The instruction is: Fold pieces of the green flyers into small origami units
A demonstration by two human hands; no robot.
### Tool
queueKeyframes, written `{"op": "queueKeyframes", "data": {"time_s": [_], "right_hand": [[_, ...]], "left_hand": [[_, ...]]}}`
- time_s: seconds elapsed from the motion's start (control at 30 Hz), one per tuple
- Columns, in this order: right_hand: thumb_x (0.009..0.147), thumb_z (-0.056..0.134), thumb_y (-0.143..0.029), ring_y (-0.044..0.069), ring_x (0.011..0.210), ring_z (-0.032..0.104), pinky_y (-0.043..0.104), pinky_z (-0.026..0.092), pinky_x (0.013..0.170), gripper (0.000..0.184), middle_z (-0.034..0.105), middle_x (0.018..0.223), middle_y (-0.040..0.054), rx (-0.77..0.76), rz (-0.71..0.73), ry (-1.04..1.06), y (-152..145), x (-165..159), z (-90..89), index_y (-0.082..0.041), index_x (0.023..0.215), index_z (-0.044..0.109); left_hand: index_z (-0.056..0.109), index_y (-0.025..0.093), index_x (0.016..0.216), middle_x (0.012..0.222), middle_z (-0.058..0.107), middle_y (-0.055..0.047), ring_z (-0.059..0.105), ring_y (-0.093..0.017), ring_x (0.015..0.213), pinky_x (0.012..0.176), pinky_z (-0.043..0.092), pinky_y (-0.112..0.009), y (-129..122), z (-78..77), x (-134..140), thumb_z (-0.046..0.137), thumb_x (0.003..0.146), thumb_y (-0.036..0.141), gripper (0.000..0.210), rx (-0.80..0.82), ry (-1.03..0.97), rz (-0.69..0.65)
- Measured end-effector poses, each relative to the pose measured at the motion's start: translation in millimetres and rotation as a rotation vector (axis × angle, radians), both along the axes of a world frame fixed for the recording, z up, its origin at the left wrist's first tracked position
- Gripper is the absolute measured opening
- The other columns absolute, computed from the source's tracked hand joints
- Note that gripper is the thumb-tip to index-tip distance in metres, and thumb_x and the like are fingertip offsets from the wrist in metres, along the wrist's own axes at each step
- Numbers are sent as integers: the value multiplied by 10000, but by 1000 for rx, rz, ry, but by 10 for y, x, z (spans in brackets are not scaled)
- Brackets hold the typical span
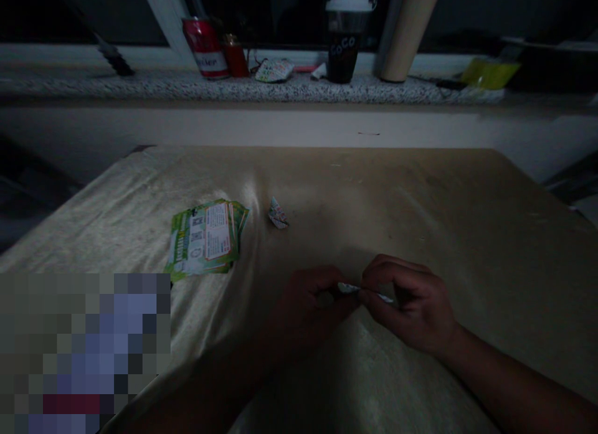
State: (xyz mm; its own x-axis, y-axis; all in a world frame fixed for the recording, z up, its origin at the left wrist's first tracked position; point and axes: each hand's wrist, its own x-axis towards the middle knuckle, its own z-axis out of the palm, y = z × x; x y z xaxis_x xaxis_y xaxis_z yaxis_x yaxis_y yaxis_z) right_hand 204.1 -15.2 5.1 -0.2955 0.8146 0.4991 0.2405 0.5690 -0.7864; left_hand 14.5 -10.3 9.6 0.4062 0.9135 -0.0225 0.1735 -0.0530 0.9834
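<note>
Between the fingertips of both hands is a small piece of folded paper [385,297], pale with printed marks and seen nearly edge-on. My left hand [317,303] pinches its left end, in shadow. With thumb and forefinger my right hand [408,303] grips the paper near its middle, and one end shows beneath those fingers. Farther back on the table stands a small folded paper boat [278,213], apart from both hands. To its left lies a stack of green printed leaflets [203,238].
A cloth-covered table [448,203] reaches to the wall. On the speckled windowsill [163,88] stand a red can [205,51], an orange-red lighter [236,57], crumpled paper [275,70], a lidded drink cup [346,42], a tan cylinder [408,35] and a yellow packet [490,73]. The lower left is pixelated.
</note>
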Motion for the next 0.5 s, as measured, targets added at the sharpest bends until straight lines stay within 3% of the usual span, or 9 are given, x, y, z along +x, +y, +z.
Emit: {"op": "queueKeyframes", "data": {"time_s": [0.17, 0.4, 0.5], "right_hand": [[823, 672, -81, 142, 610, 610, 271, 469, 544, 118, 647, 710, 20, 5, 17, -23, 15, 22, -6, -197, 823, 650], [833, 663, -86, 137, 591, 581, 263, 438, 516, 94, 608, 692, 25, 64, 64, -126, 10, 13, 11, -174, 814, 636], [831, 659, -76, 134, 580, 574, 258, 431, 510, 86, 601, 682, 27, 99, 96, -160, 12, 14, 3, -159, 830, 640]], "left_hand": [[697, 159, 920, 844, 713, -28, 655, -161, 784, 727, 489, -261, 30, 2, -53, 700, 813, 225, 126, 229, 23, 4], [661, 149, 913, 839, 678, -52, 634, -161, 782, 712, 486, -268, 93, -4, -171, 613, 861, 150, 71, 690, 227, -128], [654, 158, 925, 854, 685, -60, 626, -173, 796, 733, 491, -288, 101, 8, -190, 585, 884, 158, 80, 805, 358, -162]]}}
